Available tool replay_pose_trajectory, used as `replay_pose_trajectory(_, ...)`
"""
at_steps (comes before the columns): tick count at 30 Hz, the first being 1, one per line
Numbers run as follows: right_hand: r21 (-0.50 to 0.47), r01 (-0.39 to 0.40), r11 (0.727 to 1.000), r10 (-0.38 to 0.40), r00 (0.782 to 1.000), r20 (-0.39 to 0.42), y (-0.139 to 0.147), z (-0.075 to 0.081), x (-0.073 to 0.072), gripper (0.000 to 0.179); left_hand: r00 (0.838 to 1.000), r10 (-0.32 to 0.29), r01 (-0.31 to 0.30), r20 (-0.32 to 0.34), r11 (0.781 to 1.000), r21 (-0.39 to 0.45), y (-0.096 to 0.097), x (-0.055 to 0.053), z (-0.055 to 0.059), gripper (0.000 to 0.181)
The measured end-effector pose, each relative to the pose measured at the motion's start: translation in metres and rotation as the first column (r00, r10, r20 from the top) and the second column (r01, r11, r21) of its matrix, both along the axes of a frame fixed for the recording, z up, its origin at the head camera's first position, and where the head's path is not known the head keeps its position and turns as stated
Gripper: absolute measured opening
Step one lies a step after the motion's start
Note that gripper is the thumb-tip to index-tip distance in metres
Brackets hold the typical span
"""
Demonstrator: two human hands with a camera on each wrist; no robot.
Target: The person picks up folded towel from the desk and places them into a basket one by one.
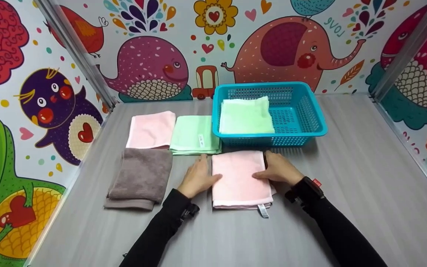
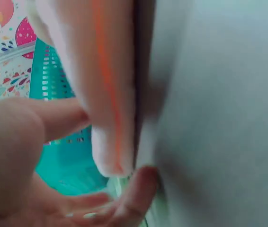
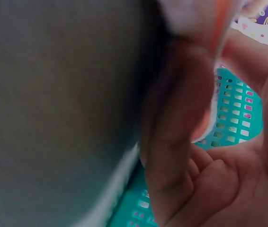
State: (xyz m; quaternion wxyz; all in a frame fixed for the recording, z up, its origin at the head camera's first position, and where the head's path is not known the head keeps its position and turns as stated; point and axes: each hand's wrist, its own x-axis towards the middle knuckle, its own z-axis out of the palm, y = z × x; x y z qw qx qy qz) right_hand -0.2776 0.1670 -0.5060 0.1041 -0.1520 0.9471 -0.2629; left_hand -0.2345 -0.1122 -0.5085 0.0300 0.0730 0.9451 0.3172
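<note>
A folded pink towel (image 1: 237,181) lies on the table in front of the basket, its white label (image 1: 262,211) sticking out at the near edge. My right hand (image 1: 282,168) pinches its right side, thumb on top; in the right wrist view the fingers (image 3: 179,113) reach beneath the edge. At the left side is my left hand (image 1: 198,178), its thumb touching the towel's edge. The left wrist view has that thumb (image 2: 60,116) against the pink towel (image 2: 110,94), the other fingers low beside it, not closed on it.
A teal basket (image 1: 270,139) behind the pink towel holds a light green towel (image 1: 246,115) in its left part. Left of it lie a green folded towel (image 1: 191,131), another pink towel (image 1: 152,129) and a grey-brown towel (image 1: 141,174). Printed walls (image 1: 206,48) border the table.
</note>
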Motion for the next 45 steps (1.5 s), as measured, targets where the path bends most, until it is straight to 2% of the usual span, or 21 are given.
replay_pose_trajectory(2, -0.005, -0.017, 1.000, 0.017, 1.000, 0.021, 0.000, 0.001, -0.002, 0.057, 1.000, -0.021, 0.020, 0.015, 1.000, 0.020, 0.000, -0.001, -0.001, 0.074)
replay_pose_trajectory(4, -0.007, -0.036, 0.999, 0.036, 0.999, 0.038, -0.001, 0.001, -0.003, 0.043, 0.998, -0.066, 0.065, 0.012, 0.997, 0.037, 0.000, -0.001, -0.002, 0.061)
replay_pose_trajectory(7, 0.002, -0.062, 0.998, 0.062, 0.996, 0.058, -0.002, 0.001, -0.004, 0.035, 0.991, -0.132, 0.132, -0.030, 0.991, 0.011, -0.001, -0.001, -0.005, 0.041)
replay_pose_trajectory(9, 0.008, -0.081, 0.997, 0.080, 0.995, 0.065, -0.003, 0.001, -0.004, 0.034, 0.983, -0.174, 0.174, -0.055, 0.985, -0.005, -0.001, -0.001, -0.007, 0.037)
replay_pose_trajectory(13, 0.002, -0.102, 0.995, 0.101, 0.991, 0.082, -0.003, 0.001, -0.002, 0.033, 0.971, -0.226, 0.225, -0.077, 0.974, -0.018, -0.001, 0.001, -0.008, 0.042)
replay_pose_trajectory(19, 0.008, -0.113, 0.994, 0.112, 0.990, 0.088, 0.000, 0.002, -0.002, 0.036, 0.972, -0.228, 0.224, -0.058, 0.972, -0.068, 0.003, 0.003, -0.001, 0.047)
replay_pose_trajectory(23, 0.009, -0.129, 0.992, 0.128, 0.988, 0.089, 0.001, 0.009, 0.000, 0.039, 0.973, -0.222, 0.218, -0.067, 0.974, -0.058, 0.006, 0.006, 0.006, 0.048)
replay_pose_trajectory(28, -0.031, -0.212, 0.977, 0.212, 0.977, 0.002, 0.005, 0.031, 0.002, 0.043, 0.968, -0.199, 0.200, -0.153, 0.980, -0.012, 0.005, 0.010, 0.021, 0.045)
replay_pose_trajectory(31, -0.096, -0.280, 0.955, 0.273, 0.958, -0.084, 0.009, 0.048, 0.003, 0.038, 0.959, -0.153, 0.177, -0.237, 0.981, 0.081, 0.004, 0.009, 0.033, 0.039)
replay_pose_trajectory(34, -0.185, -0.305, 0.934, 0.280, 0.948, -0.149, 0.013, 0.062, 0.003, 0.022, 0.932, -0.081, 0.162, -0.354, 0.965, 0.205, 0.005, 0.000, 0.043, 0.034)
replay_pose_trajectory(36, -0.248, -0.285, 0.926, 0.247, 0.954, -0.173, 0.015, 0.070, 0.001, 0.022, 0.905, -0.035, 0.167, -0.425, 0.946, 0.279, 0.008, -0.008, 0.048, 0.032)
replay_pose_trajectory(38, -0.293, -0.241, 0.925, 0.189, 0.962, -0.196, 0.016, 0.076, -0.004, 0.030, 0.858, -0.016, 0.196, -0.513, 0.934, 0.300, 0.010, -0.019, 0.051, 0.029)
replay_pose_trajectory(39, -0.311, -0.218, 0.925, 0.155, 0.964, -0.214, 0.016, 0.079, -0.007, 0.032, 0.841, -0.017, 0.215, -0.542, 0.928, 0.305, 0.012, -0.025, 0.053, 0.025)
replay_pose_trajectory(41, -0.350, -0.166, 0.922, 0.076, 0.963, -0.257, 0.016, 0.083, -0.014, 0.036, 0.795, -0.027, 0.247, -0.606, 0.927, 0.283, 0.015, -0.037, 0.057, 0.017)
replay_pose_trajectory(43, -0.391, -0.109, 0.914, -0.007, 0.958, -0.285, 0.017, 0.085, -0.022, 0.040, 0.760, -0.038, 0.276, -0.649, 0.922, 0.270, 0.019, -0.050, 0.059, 0.021)
replay_pose_trajectory(44, -0.415, -0.082, 0.906, -0.047, 0.955, -0.292, 0.017, 0.086, -0.026, 0.041, 0.755, -0.045, 0.289, -0.654, 0.918, 0.271, 0.022, -0.056, 0.060, 0.025)
replay_pose_trajectory(45, -0.440, -0.057, 0.896, -0.083, 0.952, -0.293, 0.017, 0.087, -0.031, 0.042, 0.760, -0.049, 0.297, -0.648, 0.914, 0.278, 0.024, -0.062, 0.061, 0.029)
